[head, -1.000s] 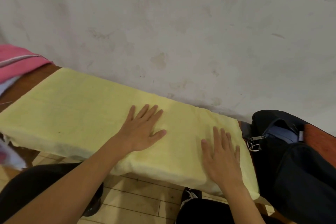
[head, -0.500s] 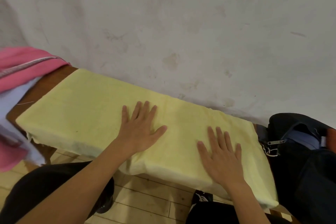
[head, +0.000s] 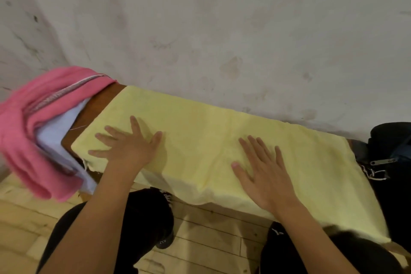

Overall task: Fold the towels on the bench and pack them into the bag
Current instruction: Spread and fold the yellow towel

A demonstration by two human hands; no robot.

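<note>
Yellow towel (head: 200,140) spread along desk (head: 97,104), front edge overhanging. Left hand (head: 129,147), right hand (head: 264,176) flat on towel, fingers spread, no grip. Smooth outward from towel centre before folding. Bag (head: 391,151) right of towel.

A yellow towel (head: 211,140) is spread flat along the brown worktop (head: 97,104), its near edge draped over the worktop's front edge. The left hand (head: 129,147) is laid flat on the towel near its left end, fingers (head: 134,123) splayed and straight. The right hand (head: 264,171) is pressed flat on the towel further right, near the front edge. At the worktop's left end a pink towel (head: 44,122) is heaped over a white towel (head: 55,131), both hanging off the front edge. A dark bag (head: 389,151) is seen at the right end, touching the yellow towel's right edge. The worktop is set against a stained wall (head: 222,29); a wooden floor (head: 211,240) lies below.
</note>
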